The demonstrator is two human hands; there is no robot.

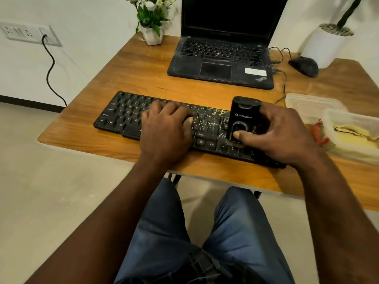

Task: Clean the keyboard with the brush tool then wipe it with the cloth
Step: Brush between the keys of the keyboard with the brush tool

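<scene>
**A:** Where's the work happening?

**B:** Centre of the frame. The long black plastic keyboard (123, 115) lies along the near edge of the brown wooden table (143, 68). The left hand (166, 126) lies flat on the middle keys, fingers fairly straight, pinning it down. Right of centre, the right hand (276, 132) is wrapped round the blocky black plastic brush tool (243, 117), thumb across its front. The tool stands on the keys at the keyboard's right end.

**A:** How should this step be done well?

**B:** I'd say the brushing is only partly done, since pale streaks and dust show on the keys just left of the tool. Keep weight on the left hand so the keyboard can't slide. Sweep along the rows and drive the dust toward one edge. The bristles are mostly hidden, so I can't confirm contact.

**A:** And the tubs?

**B:** At the right edge of the frame, a clear plastic tub (348, 119) holds the crumpled yellow cloth (352, 138), untouched. Just behind it is a second clear plastic container (307, 105). I can't tell whether anything is in that one.
</scene>
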